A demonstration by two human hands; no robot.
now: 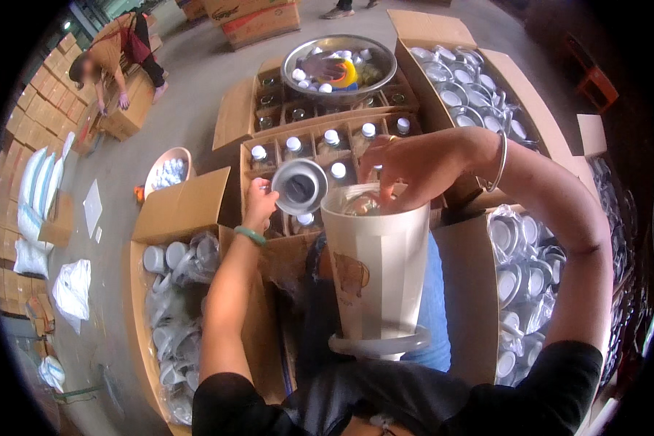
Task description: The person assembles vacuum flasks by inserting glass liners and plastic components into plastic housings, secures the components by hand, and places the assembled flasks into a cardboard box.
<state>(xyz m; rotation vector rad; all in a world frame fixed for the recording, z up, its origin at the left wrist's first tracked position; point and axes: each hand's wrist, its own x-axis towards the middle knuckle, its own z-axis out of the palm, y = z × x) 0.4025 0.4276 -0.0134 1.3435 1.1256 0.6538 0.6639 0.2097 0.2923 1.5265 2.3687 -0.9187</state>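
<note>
My left hand (259, 202) grips the edge of a grey round plastic collar (280, 179), wide-rimmed with a darker middle. Just right of it, a tall cream faceted jug body (378, 269) with a brown printed picture stands upright between my legs, above a pale ring-shaped base (380, 343). Bent over the jug's mouth, my right hand (414, 161) has its fingers curled down inside the rim. Something clear and glassy (362, 206) shows in the mouth beside those fingertips; what they grip is partly hidden.
Ahead, a divided carton (248, 156) holds white-capped bottles. Behind it a metal basin (289, 67) holds white caps, a glove and a yellow ring. Cartons of grey parts (171, 312) (479, 94) (512, 283) flank me. Far left, another person (116, 43) bends over a carton.
</note>
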